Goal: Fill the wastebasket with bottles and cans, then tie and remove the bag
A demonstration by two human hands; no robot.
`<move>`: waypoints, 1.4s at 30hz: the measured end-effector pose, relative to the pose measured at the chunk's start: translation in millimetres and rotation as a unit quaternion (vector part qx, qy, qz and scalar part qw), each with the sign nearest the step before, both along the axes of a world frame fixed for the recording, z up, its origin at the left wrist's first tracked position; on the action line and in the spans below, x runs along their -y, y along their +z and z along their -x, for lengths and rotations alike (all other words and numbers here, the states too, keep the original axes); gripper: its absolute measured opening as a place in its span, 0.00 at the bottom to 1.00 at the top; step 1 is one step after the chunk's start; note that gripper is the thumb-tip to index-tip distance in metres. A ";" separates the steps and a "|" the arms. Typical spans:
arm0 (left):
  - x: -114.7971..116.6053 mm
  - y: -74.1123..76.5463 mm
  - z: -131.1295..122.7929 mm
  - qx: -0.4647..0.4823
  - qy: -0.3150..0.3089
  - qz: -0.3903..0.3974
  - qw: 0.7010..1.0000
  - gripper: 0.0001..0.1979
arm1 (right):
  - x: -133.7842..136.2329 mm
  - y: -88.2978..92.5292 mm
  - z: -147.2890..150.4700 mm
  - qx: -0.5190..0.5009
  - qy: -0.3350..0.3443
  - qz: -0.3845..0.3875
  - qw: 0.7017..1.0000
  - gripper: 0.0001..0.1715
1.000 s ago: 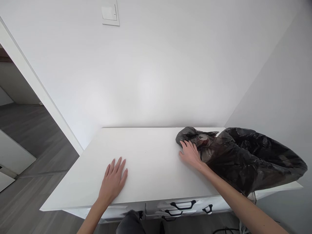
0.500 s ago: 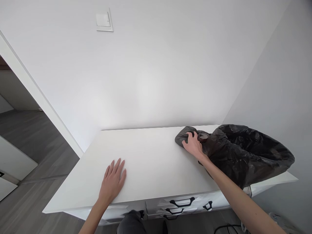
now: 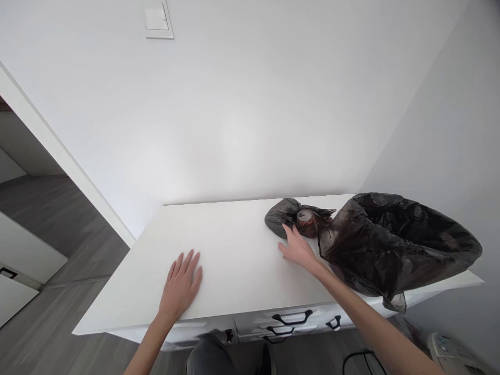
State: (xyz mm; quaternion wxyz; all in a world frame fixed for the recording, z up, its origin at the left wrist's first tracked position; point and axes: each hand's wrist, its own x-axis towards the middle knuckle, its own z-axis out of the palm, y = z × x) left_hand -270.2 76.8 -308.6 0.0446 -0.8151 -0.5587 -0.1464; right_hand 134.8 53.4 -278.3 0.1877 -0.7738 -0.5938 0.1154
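Observation:
My left hand [image 3: 180,286] lies flat on the white dresser top [image 3: 230,250], fingers stretched out. Farther right, my right hand [image 3: 299,250] is open with nothing held, its fingertips by the near edge of a small, dark, rounded plastic bundle [image 3: 281,214]; whether they touch it I cannot tell. Beside that bundle sits a reddish-brown rounded thing with a pale circular end [image 3: 305,217], its kind unclear. A large black plastic bag [image 3: 386,260] spreads over the right end of the top, its wide mouth gaping and one corner hanging past the front edge.
White drawers with black handles [image 3: 292,316] run below the top. A wall with a light switch [image 3: 158,21] rises behind, and another wall closes the right side. On the floor at lower right are a black cable [image 3: 357,355] and a pale appliance [image 3: 449,351].
My right hand has come off the small dark bundle and drawn back toward me, fingers apart. The bundle now sits farther left, with the pale circular end more exposed. My left hand stays put.

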 end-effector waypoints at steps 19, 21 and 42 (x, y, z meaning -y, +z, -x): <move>5.5 3.0 -2.2 0.002 0.010 0.019 1.000 0.32 | 27.1 42.9 2.8 -0.038 0.020 -0.236 0.971 0.23; 5.6 3.4 -2.2 0.005 0.008 0.019 1.000 0.31 | 13.5 38.4 -23.9 0.005 -0.010 -0.228 0.974 0.25; 12.9 4.9 -9.3 0.103 -0.020 0.000 0.994 0.24 | 19.7 22.7 -9.6 -0.070 0.190 -0.147 0.968 0.17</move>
